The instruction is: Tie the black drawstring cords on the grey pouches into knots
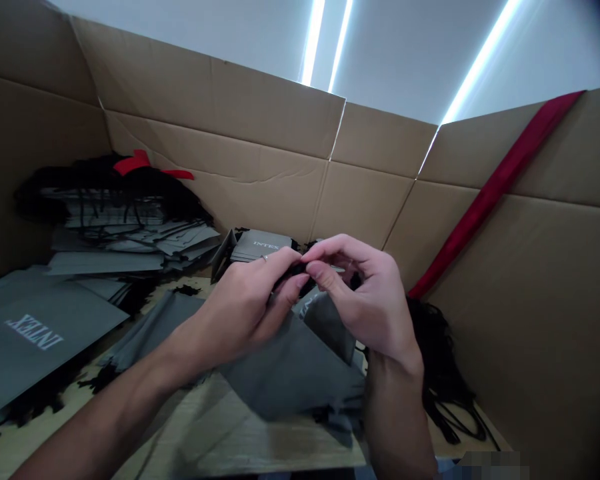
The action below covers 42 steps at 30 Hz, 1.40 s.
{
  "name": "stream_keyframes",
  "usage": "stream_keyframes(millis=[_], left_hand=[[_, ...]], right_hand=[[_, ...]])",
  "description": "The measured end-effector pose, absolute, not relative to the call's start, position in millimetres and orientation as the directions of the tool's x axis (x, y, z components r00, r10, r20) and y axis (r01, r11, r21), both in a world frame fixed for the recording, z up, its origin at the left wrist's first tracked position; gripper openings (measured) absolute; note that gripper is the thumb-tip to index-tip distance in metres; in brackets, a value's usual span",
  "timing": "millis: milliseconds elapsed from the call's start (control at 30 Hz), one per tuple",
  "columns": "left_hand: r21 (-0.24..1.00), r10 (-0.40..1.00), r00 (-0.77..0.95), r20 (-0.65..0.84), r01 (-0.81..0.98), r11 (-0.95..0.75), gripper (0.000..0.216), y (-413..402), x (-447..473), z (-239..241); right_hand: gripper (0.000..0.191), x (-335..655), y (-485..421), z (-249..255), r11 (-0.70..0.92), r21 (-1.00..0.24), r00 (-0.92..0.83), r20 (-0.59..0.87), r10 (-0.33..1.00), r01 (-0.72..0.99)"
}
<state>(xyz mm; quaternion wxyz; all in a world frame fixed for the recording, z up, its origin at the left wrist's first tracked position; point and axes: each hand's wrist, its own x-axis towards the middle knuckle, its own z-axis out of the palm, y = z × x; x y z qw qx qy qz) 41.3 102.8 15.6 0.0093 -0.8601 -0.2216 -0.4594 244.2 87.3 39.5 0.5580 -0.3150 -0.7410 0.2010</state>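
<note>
The largest thing is the cardboard wall (260, 150), which stands behind and at both sides of the wooden table (290, 443). On the table, at the far left, there is a heap of grey bags (105, 261), with black cords lying over its top. Nearer on the left lies a wide grey bag (55, 333) with white letters. Another grey bag (285, 370) is directly below the two hands, tilted; whether it hangs from the fingers or rests on the table, I cannot tell. The left hand (245, 297) has thumb and forefinger pressed together, and the right hand (373, 297) has its thumb and fingertips closed likewise; the two meet just above this bag. A dark red strip (500, 190) crosses the wall at the right, and below its lower end is a bundle of black cords (433, 360). The smallest is a small black piece (298, 268), probably cord, clamped between the fingertips of both hands and partly hidden by them. To do this well, I think the left pinch should stay firm and quiet, while the right fingers make the fine movement, without pulling so strongly that the thin bag becomes creased
</note>
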Motion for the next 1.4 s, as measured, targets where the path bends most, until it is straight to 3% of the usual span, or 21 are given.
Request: stream_keyframes(millis=[100,200,533,633,767,900,1033,1200,1333,1400], left_hand=[[-0.026,0.269,0.506,0.82,0.501,-0.865,0.018,107,44,12],[-0.154,0.177,0.517,0.837,0.535,-0.831,0.018,108,46,10],[-0.349,0.025,0.584,0.811,0.518,-0.78,0.022,111,44,14],[-0.269,0.057,0.558,0.828,0.485,-0.832,0.019,113,42,14],[0.061,0.235,0.474,0.849,0.354,-0.933,0.018,110,39,15],[0.229,0.333,0.417,0.846,0.28,-0.932,0.022,107,40,17],[0.265,0.363,0.405,0.839,0.278,-0.923,0.017,105,43,20],[0.219,0.325,0.402,0.856,0.288,-0.932,0.026,106,43,18],[0.189,0.293,0.445,0.846,0.264,-0.946,0.022,107,41,18],[0.237,0.319,0.462,0.828,0.228,-0.944,0.022,107,39,20]], right_hand=[[0.008,245,88,38,0.723,-0.626,-0.194,0.702,0.686,0.291],[0.011,246,90,36,0.714,-0.647,-0.207,0.685,0.699,0.268],[0.016,241,99,35,0.664,-0.721,-0.201,0.634,0.747,0.197],[0.014,241,101,36,0.686,-0.713,-0.189,0.661,0.727,0.146],[0.02,238,100,37,0.68,-0.732,-0.152,0.668,0.728,0.044],[0.023,237,97,36,0.673,-0.739,-0.147,0.663,0.734,0.03],[0.012,237,96,32,0.738,-0.669,-0.162,0.721,0.674,0.091],[0.016,233,99,30,0.794,-0.584,-0.202,0.767,0.608,0.172],[0.018,231,104,30,0.802,-0.58,-0.24,0.766,0.597,0.144],[0.019,231,105,30,0.793,-0.601,-0.252,0.756,0.604,0.097]])
